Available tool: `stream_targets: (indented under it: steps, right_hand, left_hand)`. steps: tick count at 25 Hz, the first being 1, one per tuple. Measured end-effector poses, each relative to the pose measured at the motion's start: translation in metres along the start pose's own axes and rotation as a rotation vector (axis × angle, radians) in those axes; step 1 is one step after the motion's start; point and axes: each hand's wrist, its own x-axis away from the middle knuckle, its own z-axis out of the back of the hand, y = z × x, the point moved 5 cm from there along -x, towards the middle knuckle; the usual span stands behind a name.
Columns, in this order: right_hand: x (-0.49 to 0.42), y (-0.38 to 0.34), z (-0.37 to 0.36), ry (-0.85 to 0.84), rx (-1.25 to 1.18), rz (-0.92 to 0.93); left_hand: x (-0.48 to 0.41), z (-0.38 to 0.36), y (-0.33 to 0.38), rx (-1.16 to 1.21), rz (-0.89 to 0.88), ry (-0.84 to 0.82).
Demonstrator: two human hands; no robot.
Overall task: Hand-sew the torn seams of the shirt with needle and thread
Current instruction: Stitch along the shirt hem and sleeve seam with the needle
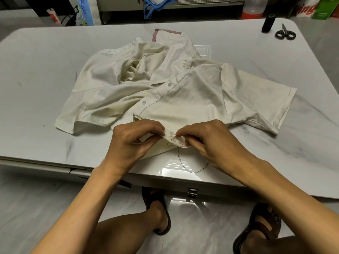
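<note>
left hand (135,140) pinched shirt (174,92) hem | right hand (207,140) pinched needle (172,134) just beside it | shirt's bulk lay beyond our grip | we judged cloth light, limp: best held close to the stitch

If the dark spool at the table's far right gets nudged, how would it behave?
The spool stands upright, tall for its base, so it probably tips easily. Being round, it would likely roll once down, perhaps toward the scissors beside it. It looks small, so likely light.
</note>
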Motion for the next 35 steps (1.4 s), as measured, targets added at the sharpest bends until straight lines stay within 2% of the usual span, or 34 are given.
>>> stream_targets:
  steps: [27,35]
  right_hand:
    - [-0.0015,-0.0024,0.0,0.04,0.026,0.046]
    - [-0.0043,-0.0066,-0.0013,0.033,0.132,0.112]
  left_hand:
    - [-0.0007,0.001,-0.0001,0.027,-0.003,-0.004]
    - [-0.0019,0.0016,-0.0011,0.01,-0.026,-0.031]
